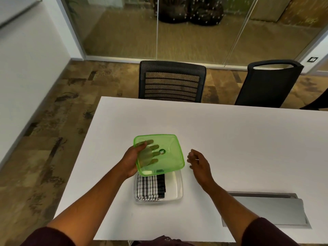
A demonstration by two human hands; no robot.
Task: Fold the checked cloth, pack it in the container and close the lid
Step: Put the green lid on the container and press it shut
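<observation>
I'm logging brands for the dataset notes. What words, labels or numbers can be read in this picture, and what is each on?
Round sticker on the green lid, held by the left hand above the container: white lettering on dark green, too blurred to read.
Small wall plate at the far right: too small to read.
Nothing else carries text.

Single head-worn wide-angle view, looking forward and steeply down from above the near edge of the white table [230, 132]. Both forearms enter from the bottom corners; the hands sit close, lower centre of frame. Upper frame takes in two office chairs [171, 82], the floor and a glass partition [159, 27]. Edges bow noticeably. No second view.
</observation>
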